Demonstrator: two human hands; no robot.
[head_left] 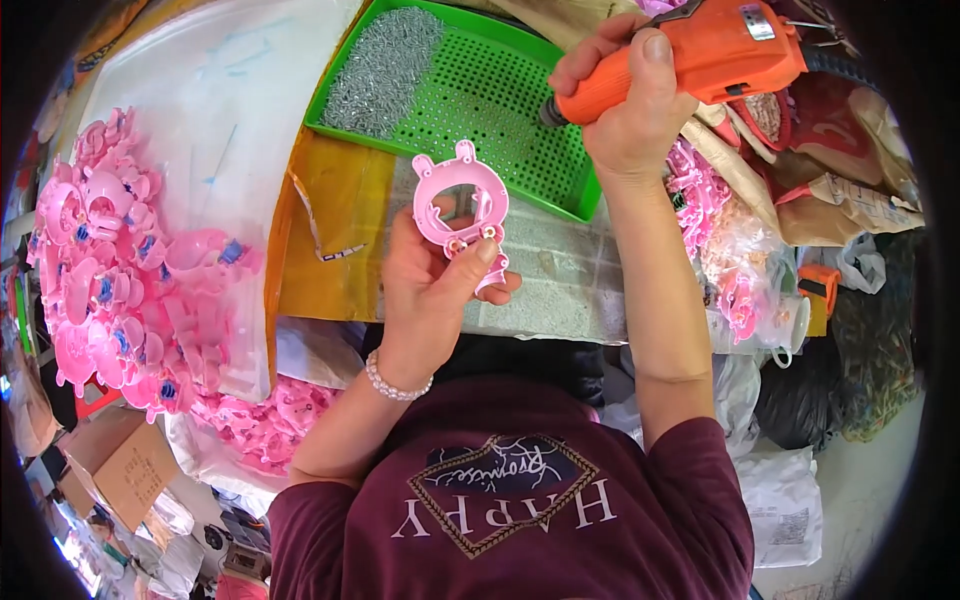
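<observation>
Between the thumb and fingers of my left hand (425, 275) is a pink plastic shell (459, 190). It has a round open ring with two small ears on top and a narrower lower part under my thumb. My right hand (640, 110) grips an orange electric screwdriver (685, 62), its dark tip pointing left and down over the right end of a green perforated tray (590, 190). A heap of small silvery screws (385, 70) fills the tray's left end. The shell is just in front of the tray, apart from the screwdriver tip.
A large pile of pink shells (110, 290) with blue parts lies on a white surface (220, 130) at the left. More pink pieces (265, 415) sit in a bag below it. At the right are bagged small parts (735, 250), a white cup (790, 320) and brown sacks (845, 205).
</observation>
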